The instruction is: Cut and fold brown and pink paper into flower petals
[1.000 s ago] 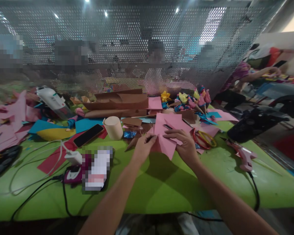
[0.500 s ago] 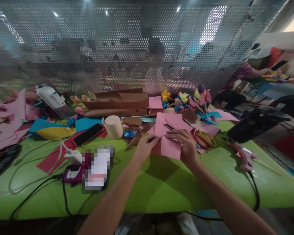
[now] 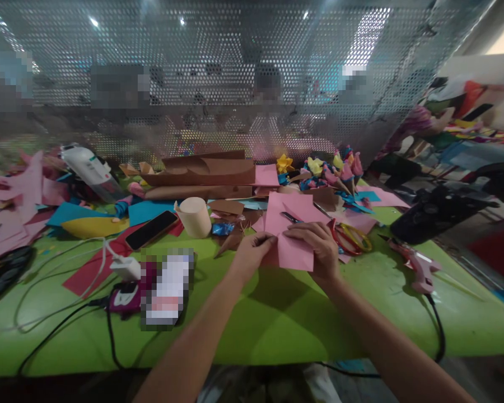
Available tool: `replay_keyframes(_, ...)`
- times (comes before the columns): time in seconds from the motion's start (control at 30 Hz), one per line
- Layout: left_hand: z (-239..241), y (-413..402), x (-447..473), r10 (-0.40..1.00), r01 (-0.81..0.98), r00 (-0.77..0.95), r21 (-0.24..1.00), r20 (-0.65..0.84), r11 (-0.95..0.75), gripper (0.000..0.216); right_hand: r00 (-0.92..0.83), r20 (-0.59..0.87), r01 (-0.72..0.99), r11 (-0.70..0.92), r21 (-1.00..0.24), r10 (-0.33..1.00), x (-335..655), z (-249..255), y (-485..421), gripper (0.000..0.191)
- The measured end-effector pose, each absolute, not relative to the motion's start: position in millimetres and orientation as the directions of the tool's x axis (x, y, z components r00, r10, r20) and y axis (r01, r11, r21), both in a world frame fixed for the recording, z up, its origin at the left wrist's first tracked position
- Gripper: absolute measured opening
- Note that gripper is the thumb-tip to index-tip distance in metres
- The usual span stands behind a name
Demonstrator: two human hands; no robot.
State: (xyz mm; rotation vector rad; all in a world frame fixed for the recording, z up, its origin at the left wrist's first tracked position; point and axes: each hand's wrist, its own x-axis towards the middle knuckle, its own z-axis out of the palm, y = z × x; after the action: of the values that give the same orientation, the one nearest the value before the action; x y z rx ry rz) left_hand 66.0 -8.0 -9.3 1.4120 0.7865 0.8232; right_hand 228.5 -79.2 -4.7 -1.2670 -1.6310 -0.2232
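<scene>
Both my hands hold a folded pink paper sheet [image 3: 294, 253] just above the green table [image 3: 277, 319]. My left hand [image 3: 251, 255] pinches the sheet's left edge with closed fingers. My right hand [image 3: 317, 246] grips its top and right side, fingers curled over it. More pink sheets [image 3: 296, 208] lie flat behind the one I hold. Red-and-yellow scissors [image 3: 349, 237] rest just right of my right hand.
A beige tape roll [image 3: 194, 218], a black phone [image 3: 151, 230], brown card pieces [image 3: 201, 173], coloured paper cones [image 3: 327, 170] and paper scraps crowd the back. A pink glue gun [image 3: 415, 266] lies right, cables and a charger [image 3: 124, 267] left. A perforated metal screen stands behind.
The pink sheet has turned in my hands, its lower corner swinging right so its bottom edge lies flatter. Both hands stay in nearly the same spot.
</scene>
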Motion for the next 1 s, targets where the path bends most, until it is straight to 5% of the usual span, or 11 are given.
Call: replay_keyframes(1.0, -5.1, -12.3, 65.9, 0.759, -0.022, 0.65, 0.998, -0.03, 0.058, 0.034, 0.067, 0.774, 0.834, 0.391, -0.39, 0.629, 233.9, -10.2, -82.5, 0.02)
